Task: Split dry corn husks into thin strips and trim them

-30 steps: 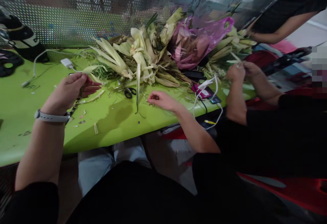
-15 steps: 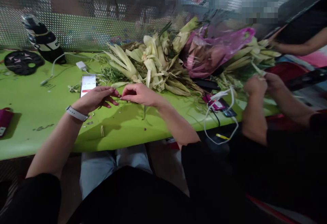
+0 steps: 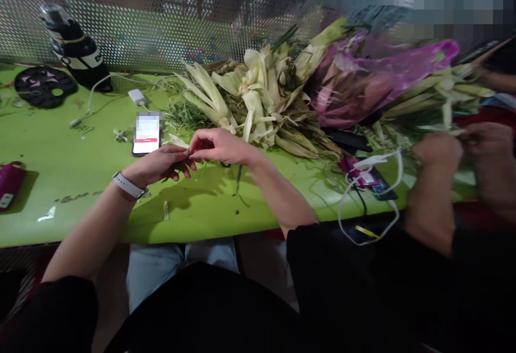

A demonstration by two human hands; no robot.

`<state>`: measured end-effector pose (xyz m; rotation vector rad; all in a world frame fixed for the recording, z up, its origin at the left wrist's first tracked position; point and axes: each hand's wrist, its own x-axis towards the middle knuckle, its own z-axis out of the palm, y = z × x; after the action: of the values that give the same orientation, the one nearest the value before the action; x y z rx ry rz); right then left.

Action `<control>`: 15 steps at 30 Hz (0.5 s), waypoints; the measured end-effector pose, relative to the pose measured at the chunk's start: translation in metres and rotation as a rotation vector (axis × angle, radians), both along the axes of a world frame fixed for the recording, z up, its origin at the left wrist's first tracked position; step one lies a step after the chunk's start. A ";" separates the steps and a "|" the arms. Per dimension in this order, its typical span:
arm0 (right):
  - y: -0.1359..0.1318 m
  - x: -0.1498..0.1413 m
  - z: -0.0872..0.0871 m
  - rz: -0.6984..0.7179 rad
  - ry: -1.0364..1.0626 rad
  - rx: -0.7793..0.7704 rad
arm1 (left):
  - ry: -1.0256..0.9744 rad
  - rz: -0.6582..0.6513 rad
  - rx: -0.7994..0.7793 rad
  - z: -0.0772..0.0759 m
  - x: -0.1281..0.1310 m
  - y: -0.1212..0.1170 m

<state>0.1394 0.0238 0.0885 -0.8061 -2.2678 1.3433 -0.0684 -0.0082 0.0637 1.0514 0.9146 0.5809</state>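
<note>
From my remote head view, the left hand and right hand meet fingertip to fingertip over the green table. Right thumb and forefinger are pinched together; left fingers are partly curled. I cannot tell whether either hand grips anything. A pale husk strip shows just behind the left fingertips. The corn husk pile lies behind the hands, beside a purple bag. A lit phone lies near the left hand. Far right: a co-worker's hands.
</note>
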 end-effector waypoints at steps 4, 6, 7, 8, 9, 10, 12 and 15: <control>0.001 -0.001 0.000 0.016 0.001 -0.038 | -0.050 0.014 -0.054 -0.003 0.004 -0.002; 0.002 0.000 -0.001 0.015 0.013 -0.044 | -0.071 0.006 -0.067 -0.005 0.005 -0.003; 0.003 0.001 -0.001 0.018 0.014 -0.041 | -0.083 0.000 -0.065 -0.005 0.005 -0.003; 0.004 0.002 -0.001 0.022 0.009 -0.031 | -0.094 -0.004 -0.060 -0.005 0.005 -0.004; 0.006 0.004 -0.001 0.029 -0.003 -0.017 | -0.105 -0.006 -0.052 -0.005 0.004 -0.004; 0.007 0.007 0.000 0.037 -0.025 0.003 | -0.114 -0.007 -0.041 -0.005 0.004 -0.004; 0.010 0.012 0.003 0.043 -0.078 0.063 | -0.117 -0.012 -0.013 -0.004 0.004 -0.004; 0.012 0.018 0.007 0.015 -0.114 0.194 | -0.107 -0.024 0.023 -0.004 0.003 -0.005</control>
<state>0.1576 0.0358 0.0959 -0.8193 -2.4504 1.0871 -0.0649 -0.0127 0.0594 1.0408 0.8026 0.6228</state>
